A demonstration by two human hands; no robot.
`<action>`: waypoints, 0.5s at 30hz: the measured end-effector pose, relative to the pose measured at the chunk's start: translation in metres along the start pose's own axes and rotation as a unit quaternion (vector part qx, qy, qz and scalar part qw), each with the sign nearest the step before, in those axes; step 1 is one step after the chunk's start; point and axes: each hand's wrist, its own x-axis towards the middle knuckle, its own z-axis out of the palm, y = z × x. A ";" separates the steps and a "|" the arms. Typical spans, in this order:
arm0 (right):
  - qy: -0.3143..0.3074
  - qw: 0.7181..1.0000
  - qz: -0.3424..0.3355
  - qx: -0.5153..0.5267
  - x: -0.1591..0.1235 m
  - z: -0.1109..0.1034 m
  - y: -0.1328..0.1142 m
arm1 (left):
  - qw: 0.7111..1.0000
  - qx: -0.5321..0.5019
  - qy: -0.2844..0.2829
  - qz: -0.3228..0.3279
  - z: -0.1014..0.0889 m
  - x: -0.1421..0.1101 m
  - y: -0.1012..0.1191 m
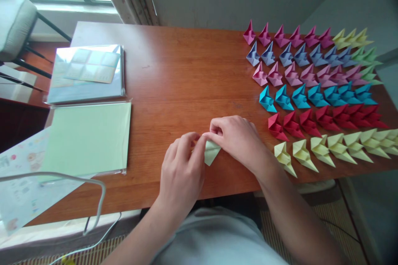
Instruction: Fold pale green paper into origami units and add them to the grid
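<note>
A small piece of pale green folded paper [212, 154] is pinched between my two hands, just above the near part of the wooden table [180, 70]. My left hand [183, 165] grips its left side with thumb and forefinger. On the upper right edge, the thumb and bent fingers of my right hand [238, 138] close on the same paper. The fingertips of both hands nearly meet at its top. Part of the paper is hidden behind my fingers.
Rows of folded paper figures stand on the right: magenta, lavender, pink, blue [300, 97], red [307, 122] and pale yellow [304, 155]. At left lie a stack of light green paper [90, 140] and a wrapped pack [87, 87] with a card on it. A white cable [101, 198] loops at the front left.
</note>
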 end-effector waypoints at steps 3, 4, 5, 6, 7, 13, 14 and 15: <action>-0.006 1.000 0.004 0.000 0.000 -0.001 0.000 | 0.997 0.000 -0.044 0.057 -0.005 -0.010 0.010; -0.004 1.000 0.004 0.000 0.000 0.000 0.000 | 0.995 0.015 -0.063 0.071 -0.006 -0.013 0.014; -0.003 1.000 0.004 -0.001 0.000 0.000 0.000 | 0.991 0.034 -0.090 0.087 -0.006 -0.016 0.017; -0.002 1.000 0.004 -0.002 0.000 0.000 0.000 | 0.988 0.052 -0.106 0.101 -0.005 -0.019 0.020; -0.002 1.000 0.004 -0.003 -0.001 0.001 0.000 | 0.984 0.068 -0.125 0.108 -0.003 -0.022 0.022; 0.000 1.000 -0.003 0.009 -0.003 0.001 -0.001 | 0.975 0.104 -0.174 0.090 0.008 -0.032 0.030; 0.001 1.000 -0.003 0.010 -0.003 0.001 -0.001 | 0.975 0.104 -0.174 0.089 0.009 -0.033 0.031; 0.002 1.000 -0.004 0.011 -0.003 0.001 -0.001 | 0.975 0.101 -0.176 0.090 0.011 -0.034 0.031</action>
